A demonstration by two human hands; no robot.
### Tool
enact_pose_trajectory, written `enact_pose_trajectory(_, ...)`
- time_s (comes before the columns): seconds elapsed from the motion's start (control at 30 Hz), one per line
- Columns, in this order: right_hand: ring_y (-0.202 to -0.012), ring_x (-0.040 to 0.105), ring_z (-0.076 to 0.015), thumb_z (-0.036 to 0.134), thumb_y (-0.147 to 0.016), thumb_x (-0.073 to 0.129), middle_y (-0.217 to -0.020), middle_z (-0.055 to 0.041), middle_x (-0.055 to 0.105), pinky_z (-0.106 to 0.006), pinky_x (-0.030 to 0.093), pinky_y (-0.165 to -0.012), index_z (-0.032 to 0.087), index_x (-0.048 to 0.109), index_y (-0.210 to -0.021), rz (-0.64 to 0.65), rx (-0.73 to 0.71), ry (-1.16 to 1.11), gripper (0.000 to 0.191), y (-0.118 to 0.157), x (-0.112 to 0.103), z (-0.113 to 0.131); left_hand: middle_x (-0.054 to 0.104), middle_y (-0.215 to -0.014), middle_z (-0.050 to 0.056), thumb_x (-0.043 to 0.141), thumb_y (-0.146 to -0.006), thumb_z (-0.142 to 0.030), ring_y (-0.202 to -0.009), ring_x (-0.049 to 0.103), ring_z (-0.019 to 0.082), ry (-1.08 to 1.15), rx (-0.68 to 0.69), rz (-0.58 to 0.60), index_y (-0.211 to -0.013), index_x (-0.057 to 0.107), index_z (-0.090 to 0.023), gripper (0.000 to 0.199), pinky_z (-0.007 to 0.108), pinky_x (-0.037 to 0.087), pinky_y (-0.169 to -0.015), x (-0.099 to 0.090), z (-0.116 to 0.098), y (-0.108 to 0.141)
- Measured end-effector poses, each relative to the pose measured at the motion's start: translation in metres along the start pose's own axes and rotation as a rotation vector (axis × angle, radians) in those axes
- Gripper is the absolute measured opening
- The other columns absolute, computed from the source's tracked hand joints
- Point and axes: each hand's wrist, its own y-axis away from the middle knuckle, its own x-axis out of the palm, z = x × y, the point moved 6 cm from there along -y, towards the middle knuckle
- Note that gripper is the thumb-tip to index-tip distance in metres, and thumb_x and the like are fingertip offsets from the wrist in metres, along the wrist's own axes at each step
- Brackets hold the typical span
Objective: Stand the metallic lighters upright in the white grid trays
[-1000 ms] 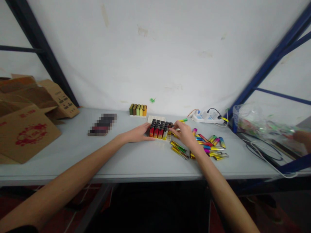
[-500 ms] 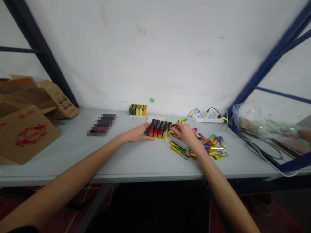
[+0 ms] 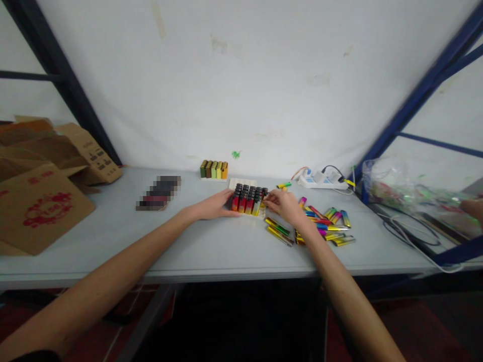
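Several red and yellow lighters (image 3: 242, 200) with black tops stand in rows in a white tray (image 3: 244, 181) at the middle of the table. My left hand (image 3: 217, 206) rests against the left side of the tray and lighters, thumb and fingers apart. At the right end of the rows is my right hand (image 3: 281, 203), its fingers pinched together beside the last lighters; what lies between the fingertips is too small to make out. Loose shiny lighters (image 3: 328, 226) are spread right of that hand, and two more gold and green ones (image 3: 278, 231) lie in front of it.
A second block of green, brown and yellow lighters (image 3: 214, 170) stands near the wall. Cardboard boxes (image 3: 49, 206) are at the left, a blurred-out item (image 3: 159, 193) beside them. A power strip (image 3: 324, 180), cables and a plastic bag (image 3: 388, 183) are at the right.
My right hand has moved slightly left, closer to the right end of the standing lighters. My left hand has stayed in place.
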Motion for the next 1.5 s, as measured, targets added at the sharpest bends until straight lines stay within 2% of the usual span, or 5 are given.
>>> enact_pose_trajectory(0.3,-0.069,0.069,-0.0192,0.039,-0.099,0.068,-0.084,-0.0085,0.08,-0.028,0.049,-0.067,0.017,0.077,-0.091,0.053,-0.058,0.148,0.026,0.008,-0.02,0.0,0.06,-0.146,0.017,0.074,-0.084,-0.068,-0.134,0.058,0.037,-0.02,-0.003,0.003,-0.145,0.053,-0.018,0.081,0.047,0.046,-0.116,0.002,0.004,0.0)
enact_pose_trajectory(0.53,-0.068,0.068,-0.0206,0.036,-0.083,0.083,-0.078,-0.0044,0.078,-0.028,0.046,-0.061,0.021,0.079,-0.08,0.399,0.076,0.158,0.016,0.025,-0.022,-0.014,0.061,-0.146,0.015,0.074,-0.084,-0.069,-0.134,0.058,0.035,-0.011,0.0,-0.009,-0.145,0.053,-0.018,0.082,0.044,0.045,-0.118,0.002,0.004,0.0)
enact_pose_trajectory(0.77,-0.064,0.062,-0.0189,0.034,-0.093,0.07,-0.073,-0.0037,0.074,-0.029,0.042,-0.062,0.021,0.077,-0.077,0.373,-0.017,0.233,0.022,0.033,-0.036,0.015,0.059,-0.147,0.018,0.074,-0.083,-0.07,-0.137,0.056,0.036,-0.001,-0.019,0.005,-0.144,0.052,-0.015,0.085,0.044,0.044,-0.118,0.003,0.004,0.0)
enact_pose_trajectory(1.0,-0.084,0.068,-0.0239,0.027,-0.078,0.086,-0.092,-0.0057,0.077,-0.03,0.046,-0.07,0.023,0.079,-0.089,0.52,0.007,0.299,0.014,0.039,-0.017,0.009,0.063,-0.14,0.016,0.074,-0.082,-0.072,-0.13,0.06,0.037,-0.017,-0.027,-0.005,-0.139,0.056,-0.016,0.082,0.045,0.046,-0.116,0.001,0.002,0.001)
enact_pose_trajectory(1.5,-0.066,0.062,-0.017,0.059,-0.087,0.076,-0.075,-0.0021,0.069,-0.03,0.049,-0.065,0.019,0.071,-0.092,0.239,-0.052,-0.299,0.041,0.018,-0.04,0.012,0.059,-0.147,0.016,0.072,-0.086,-0.069,-0.138,0.055,0.035,-0.015,0.016,0.004,-0.146,0.051,-0.017,0.082,0.044,0.042,-0.12,0.001,0.0,0.001)
